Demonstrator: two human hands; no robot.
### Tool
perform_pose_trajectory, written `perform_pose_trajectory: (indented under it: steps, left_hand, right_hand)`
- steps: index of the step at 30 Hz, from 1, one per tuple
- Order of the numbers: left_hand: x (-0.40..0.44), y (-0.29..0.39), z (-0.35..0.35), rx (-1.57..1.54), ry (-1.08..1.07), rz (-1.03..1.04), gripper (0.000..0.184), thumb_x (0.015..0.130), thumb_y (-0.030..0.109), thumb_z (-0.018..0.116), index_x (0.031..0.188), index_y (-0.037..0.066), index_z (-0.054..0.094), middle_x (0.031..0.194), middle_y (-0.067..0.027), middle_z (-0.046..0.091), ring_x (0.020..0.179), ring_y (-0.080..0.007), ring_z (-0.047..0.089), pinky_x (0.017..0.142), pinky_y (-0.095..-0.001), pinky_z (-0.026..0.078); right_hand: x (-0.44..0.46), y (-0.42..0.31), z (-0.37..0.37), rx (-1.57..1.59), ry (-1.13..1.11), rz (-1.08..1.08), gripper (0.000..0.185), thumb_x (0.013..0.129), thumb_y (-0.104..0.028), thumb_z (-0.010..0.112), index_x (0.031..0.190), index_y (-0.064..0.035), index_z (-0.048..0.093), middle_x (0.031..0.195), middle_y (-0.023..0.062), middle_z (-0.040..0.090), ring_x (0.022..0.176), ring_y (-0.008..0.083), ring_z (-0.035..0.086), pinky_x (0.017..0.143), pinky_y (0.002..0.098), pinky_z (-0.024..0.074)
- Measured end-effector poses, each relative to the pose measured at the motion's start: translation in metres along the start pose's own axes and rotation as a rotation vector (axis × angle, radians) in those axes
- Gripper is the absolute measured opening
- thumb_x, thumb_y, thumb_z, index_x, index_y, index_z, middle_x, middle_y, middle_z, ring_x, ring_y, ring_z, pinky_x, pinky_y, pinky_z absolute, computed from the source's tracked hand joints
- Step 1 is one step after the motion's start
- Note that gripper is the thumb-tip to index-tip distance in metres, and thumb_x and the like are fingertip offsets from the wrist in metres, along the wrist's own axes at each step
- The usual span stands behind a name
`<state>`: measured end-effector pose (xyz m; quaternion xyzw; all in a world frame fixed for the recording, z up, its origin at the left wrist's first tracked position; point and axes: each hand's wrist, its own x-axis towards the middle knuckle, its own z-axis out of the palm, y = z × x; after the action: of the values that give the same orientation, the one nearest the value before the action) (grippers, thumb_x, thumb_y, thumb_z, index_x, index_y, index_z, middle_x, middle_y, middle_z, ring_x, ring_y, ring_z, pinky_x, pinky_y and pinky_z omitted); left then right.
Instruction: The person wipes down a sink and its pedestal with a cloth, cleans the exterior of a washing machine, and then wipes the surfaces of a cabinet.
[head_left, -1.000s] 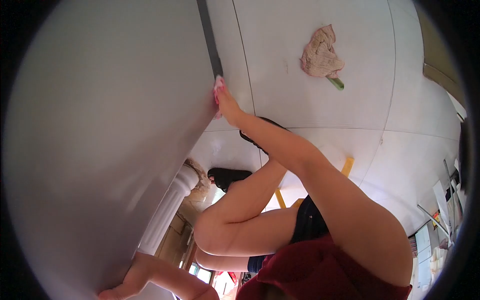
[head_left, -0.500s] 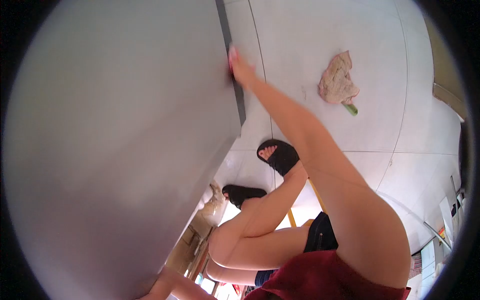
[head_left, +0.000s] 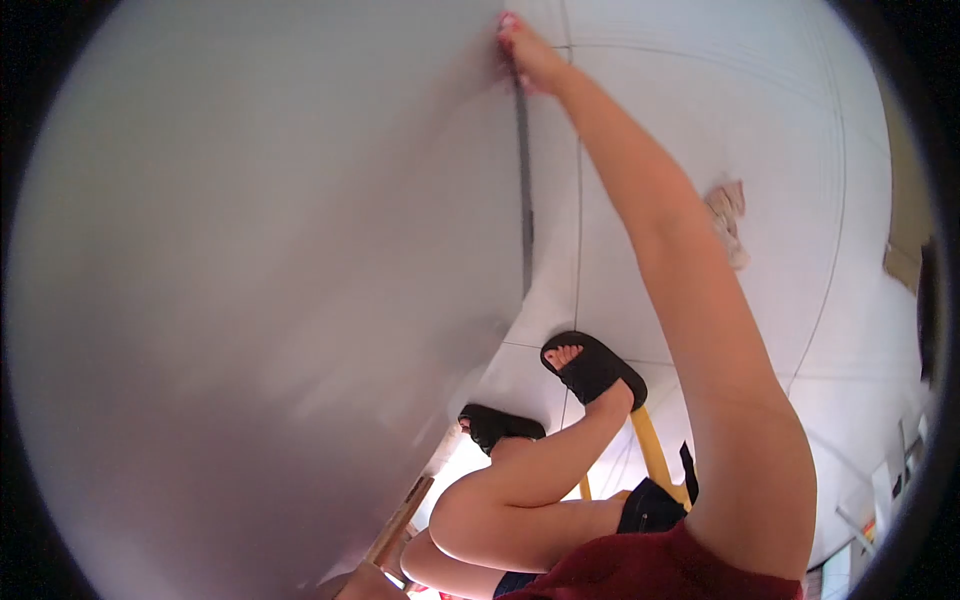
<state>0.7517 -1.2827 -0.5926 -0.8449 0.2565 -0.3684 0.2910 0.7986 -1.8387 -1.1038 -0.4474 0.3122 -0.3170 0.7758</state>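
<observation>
A large smooth grey panel [head_left: 260,250] fills the left half of the view, with a dark strip [head_left: 525,190] along its edge. At the top, my right hand [head_left: 530,55] is closed over that edge, fingers on the panel side and thumb on the near side. Its fingertips look red and are blurred, so anything small between them is hidden. Only a bit of my left hand and wrist [head_left: 362,583] shows at the bottom, low by the panel; its fingers are out of sight.
A crumpled beige-pink cloth [head_left: 730,225] lies on the pale tiled floor [head_left: 780,120], partly behind my right arm. My feet in black sandals [head_left: 592,370] rest near the panel's lower corner. Yellow stool legs [head_left: 650,445] stand beneath me. Brown cardboard [head_left: 905,250] is at the far right.
My right hand has moved farther along the panel's edge, away from its lower corner. The view has shifted, and my arm now covers part of the cloth. Less of my left arm shows.
</observation>
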Motion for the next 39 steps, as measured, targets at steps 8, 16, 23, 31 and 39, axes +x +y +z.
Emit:
perform_pose_trajectory:
  steps: [8,16,23,31,39]
  left_hand:
    - [-0.007,0.107,0.017,-0.520,0.659,-0.700,0.052,0.092,0.031,0.044,0.128,-0.007,0.034,0.123,-0.0225,0.049,0.105,-0.0330,0.055,0.088,-0.0447,0.050]
    - [0.016,0.098,-0.001,-1.514,0.267,-0.521,0.068,0.091,0.056,0.038,0.131,0.002,0.037,0.127,-0.0200,0.045,0.108,-0.0336,0.052,0.087,-0.0512,0.049]
    - [0.022,0.106,-0.005,-1.747,0.253,-0.501,0.081,0.089,0.047,0.052,0.145,0.016,0.002,0.139,-0.0205,0.029,0.117,-0.0358,0.043,0.092,-0.0545,0.047]
    - [0.027,0.117,-0.002,-1.664,0.316,-0.559,0.072,0.091,0.041,0.050,0.139,0.020,0.001,0.140,-0.0149,0.026,0.121,-0.0300,0.039,0.093,-0.0492,0.044]
    - [0.032,0.127,-0.004,-1.707,0.186,-0.607,0.070,0.095,0.044,0.039,0.137,-0.002,0.008,0.133,-0.0143,0.038,0.121,-0.0214,0.040,0.097,-0.0387,0.039]
  right_hand:
    - [-0.033,0.006,-0.003,-0.124,0.108,0.348,0.038,0.098,-0.040,0.031,0.107,-0.0108,0.052,0.087,0.0053,0.055,0.082,0.0185,0.050,0.066,0.0393,0.0456]
    - [-0.177,0.024,0.064,-0.276,0.161,0.106,0.047,0.099,-0.033,0.036,0.140,-0.0111,0.034,0.119,0.0135,0.054,0.108,0.0260,0.051,0.093,0.0373,0.0400]
    - [-0.269,-0.234,0.208,-0.303,0.092,-0.868,0.053,0.098,-0.032,0.034,0.141,-0.0027,0.029,0.151,0.0215,0.015,0.139,0.0450,0.004,0.110,0.0555,0.0017]
    - [-0.261,-0.198,0.187,-0.276,0.133,-0.564,0.048,0.099,-0.034,0.030,0.139,-0.0072,0.035,0.131,0.0182,0.040,0.120,0.0310,0.039,0.101,0.0420,0.0302]
    - [-0.253,-0.171,0.198,-0.489,0.183,-0.821,0.045,0.087,-0.014,0.043,0.130,0.0024,0.044,0.134,0.0260,0.037,0.131,0.0465,0.027,0.104,0.0566,0.0230]
